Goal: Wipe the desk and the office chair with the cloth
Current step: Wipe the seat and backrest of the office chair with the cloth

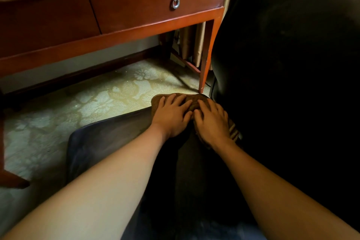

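Brown cloth (pixel 191 103) on far corner of office chair (pixel 109 142) seat. L hand (pixel 171 116) + R hand (pixel 213 122) pressed flat on it, fingers straight, slightly apart. Wooden desk (pixel 136 8) behind.

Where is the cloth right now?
In the head view the cloth lies right of centre on the far edge of the chair seat, pressed under the left hand and right hand, just before the desk leg.
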`<action>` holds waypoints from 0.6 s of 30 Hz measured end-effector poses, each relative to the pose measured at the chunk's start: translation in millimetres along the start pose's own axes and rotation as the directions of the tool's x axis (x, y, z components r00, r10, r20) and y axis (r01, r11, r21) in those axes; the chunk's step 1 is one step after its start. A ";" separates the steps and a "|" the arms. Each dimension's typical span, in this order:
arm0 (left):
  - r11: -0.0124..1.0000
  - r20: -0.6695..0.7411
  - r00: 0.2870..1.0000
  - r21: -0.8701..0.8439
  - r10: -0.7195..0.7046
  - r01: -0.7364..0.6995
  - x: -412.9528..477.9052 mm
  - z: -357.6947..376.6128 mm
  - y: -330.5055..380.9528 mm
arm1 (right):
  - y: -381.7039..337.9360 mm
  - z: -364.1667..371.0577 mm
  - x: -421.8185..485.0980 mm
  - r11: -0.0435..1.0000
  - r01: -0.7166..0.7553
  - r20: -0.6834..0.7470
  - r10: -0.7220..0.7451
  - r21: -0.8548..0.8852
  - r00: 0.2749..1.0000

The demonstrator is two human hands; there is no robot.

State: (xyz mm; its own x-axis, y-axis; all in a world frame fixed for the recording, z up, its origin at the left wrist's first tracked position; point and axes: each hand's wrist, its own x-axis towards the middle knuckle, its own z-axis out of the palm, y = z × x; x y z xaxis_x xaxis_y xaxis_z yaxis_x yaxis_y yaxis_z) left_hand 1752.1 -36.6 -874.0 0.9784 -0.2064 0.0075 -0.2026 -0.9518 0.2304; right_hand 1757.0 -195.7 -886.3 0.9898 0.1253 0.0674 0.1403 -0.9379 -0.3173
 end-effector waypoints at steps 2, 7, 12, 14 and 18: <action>1.000 -0.025 1.000 0.006 -0.011 0.011 2.0 0.0 0.3 | 0.6 1.3 5.9 1.000 0.009 0.006 -0.009 0.018 1.000; 0.999 -0.066 0.997 0.025 -0.045 0.047 17.7 -1.4 8.0 | 0.6 6.1 28.5 1.000 -0.010 -0.043 0.011 0.010 0.999; 0.996 -0.040 0.996 -0.031 -0.080 0.079 33.3 -1.9 -1.0 | -3.2 13.7 42.8 0.999 0.019 -0.065 -0.017 0.033 0.998; 0.997 -0.046 0.997 -0.042 -0.069 0.067 31.7 2.4 -4.6 | 1.8 15.1 41.1 0.997 0.043 -0.073 -0.039 0.056 0.997; 0.996 -0.012 0.999 -0.072 -0.044 0.043 27.0 1.3 -10.6 | 11.7 12.0 35.1 0.987 0.115 -0.049 -0.111 0.109 0.993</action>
State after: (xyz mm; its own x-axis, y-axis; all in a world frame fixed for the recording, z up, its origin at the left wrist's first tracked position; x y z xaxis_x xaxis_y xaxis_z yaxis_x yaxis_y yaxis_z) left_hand 1780.7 -32.4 -877.5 0.9869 -0.1614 0.0093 -0.1567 -0.9411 0.2997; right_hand 1793.7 -198.4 -899.0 0.9659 0.2125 0.1481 0.2554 -0.8762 -0.4086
